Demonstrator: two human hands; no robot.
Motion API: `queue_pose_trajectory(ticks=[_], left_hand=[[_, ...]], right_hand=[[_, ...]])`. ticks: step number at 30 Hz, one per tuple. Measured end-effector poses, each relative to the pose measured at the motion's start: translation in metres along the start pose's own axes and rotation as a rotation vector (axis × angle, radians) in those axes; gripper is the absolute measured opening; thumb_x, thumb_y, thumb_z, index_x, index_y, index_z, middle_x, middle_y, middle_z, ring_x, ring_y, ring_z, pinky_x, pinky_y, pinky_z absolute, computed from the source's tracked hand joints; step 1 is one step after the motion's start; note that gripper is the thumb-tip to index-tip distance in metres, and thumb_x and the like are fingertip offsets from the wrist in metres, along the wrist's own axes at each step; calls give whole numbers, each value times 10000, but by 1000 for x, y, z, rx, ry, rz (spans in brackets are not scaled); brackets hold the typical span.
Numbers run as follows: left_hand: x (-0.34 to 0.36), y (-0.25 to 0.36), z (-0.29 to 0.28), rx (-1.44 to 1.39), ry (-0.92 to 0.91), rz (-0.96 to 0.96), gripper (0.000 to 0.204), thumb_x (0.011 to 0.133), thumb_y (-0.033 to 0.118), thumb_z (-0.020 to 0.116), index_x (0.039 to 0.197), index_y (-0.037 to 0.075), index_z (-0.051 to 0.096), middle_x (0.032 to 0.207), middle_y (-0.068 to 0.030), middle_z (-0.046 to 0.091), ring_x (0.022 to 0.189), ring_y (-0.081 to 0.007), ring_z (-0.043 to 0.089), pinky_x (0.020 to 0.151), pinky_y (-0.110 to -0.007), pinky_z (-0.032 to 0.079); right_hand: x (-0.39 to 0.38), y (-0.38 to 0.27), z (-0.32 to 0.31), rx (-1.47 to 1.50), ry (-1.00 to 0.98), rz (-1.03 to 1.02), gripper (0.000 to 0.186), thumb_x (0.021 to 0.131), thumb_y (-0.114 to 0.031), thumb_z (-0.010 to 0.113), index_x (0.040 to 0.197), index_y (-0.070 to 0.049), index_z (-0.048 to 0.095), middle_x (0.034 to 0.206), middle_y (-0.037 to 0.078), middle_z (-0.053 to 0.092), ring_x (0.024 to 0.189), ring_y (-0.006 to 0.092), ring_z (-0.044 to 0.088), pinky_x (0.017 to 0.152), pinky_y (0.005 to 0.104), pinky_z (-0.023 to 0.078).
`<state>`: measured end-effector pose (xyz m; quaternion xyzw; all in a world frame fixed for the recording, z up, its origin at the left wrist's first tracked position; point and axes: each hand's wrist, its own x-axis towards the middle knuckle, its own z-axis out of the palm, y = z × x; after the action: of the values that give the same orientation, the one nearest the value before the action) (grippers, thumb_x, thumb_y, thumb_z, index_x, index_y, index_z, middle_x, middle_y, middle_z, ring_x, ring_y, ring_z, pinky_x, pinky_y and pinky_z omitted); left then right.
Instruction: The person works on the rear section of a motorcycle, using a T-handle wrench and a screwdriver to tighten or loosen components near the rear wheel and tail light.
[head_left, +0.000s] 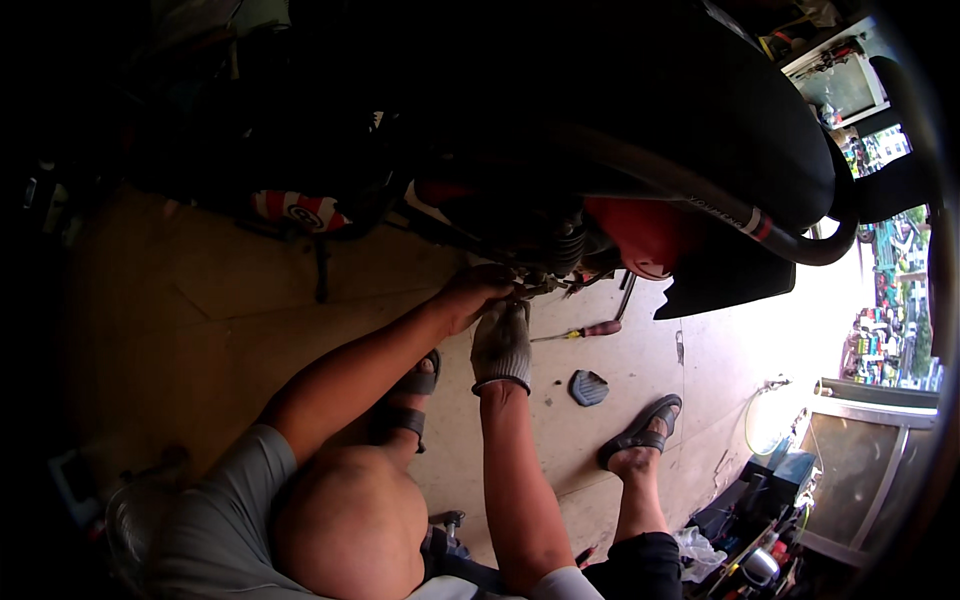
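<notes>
Above my hands stands a dark scooter or motorbike (690,120), with a coil-spring shock absorber (569,245) and a red body panel (640,232). My left hand (482,290), bare, is curled at a small metal part (545,287) below the spring. Close against it, my right hand (502,345) wears a grey knit glove and reaches up to the same spot, fingers bent. Shadow hides what the fingertips of either hand hold. On the floor right of the glove lies a screwdriver (600,328) with a reddish-brown handle.
A dark ribbed pad (588,387) rests on the pale tiled floor near my right sandal (650,430). At lower right are piled tools and a plastic bag (698,553), beside a framed panel (860,470). A red-and-white striped thing (300,210) sits under the vehicle at left.
</notes>
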<state>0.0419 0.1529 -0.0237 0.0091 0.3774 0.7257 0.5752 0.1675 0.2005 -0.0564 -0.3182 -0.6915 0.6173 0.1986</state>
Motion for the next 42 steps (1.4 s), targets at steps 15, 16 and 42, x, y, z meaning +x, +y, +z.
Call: queue_pose_trajectory(ticks=[15,16,42], left_hand=[[19,-21,-14,-58,164,196,412,862,16,739,1264,11,648,1142,-72,706,1062,-194,667,989,-365,530],[19,-17,-16,-60,204,227,407,857,10,740,1254,12,648,1125,-71,703,1035,-191,663,961,-358,532],[4,8,0,-105,254,144,365,986,134,656,1331,41,582,1218,-130,696,1016,-289,728,859,-414,642]], right_hand=[[4,24,-15,894,-88,404,133,1088,-287,498,1095,-186,585,910,-20,583,719,139,512,587,279,401],[5,32,-14,952,-74,422,131,1085,-290,500,1083,-188,581,903,-17,580,712,134,506,583,281,397],[2,-29,-10,813,187,689,351,999,-323,661,1222,-52,660,1016,96,682,813,217,658,680,346,554]])
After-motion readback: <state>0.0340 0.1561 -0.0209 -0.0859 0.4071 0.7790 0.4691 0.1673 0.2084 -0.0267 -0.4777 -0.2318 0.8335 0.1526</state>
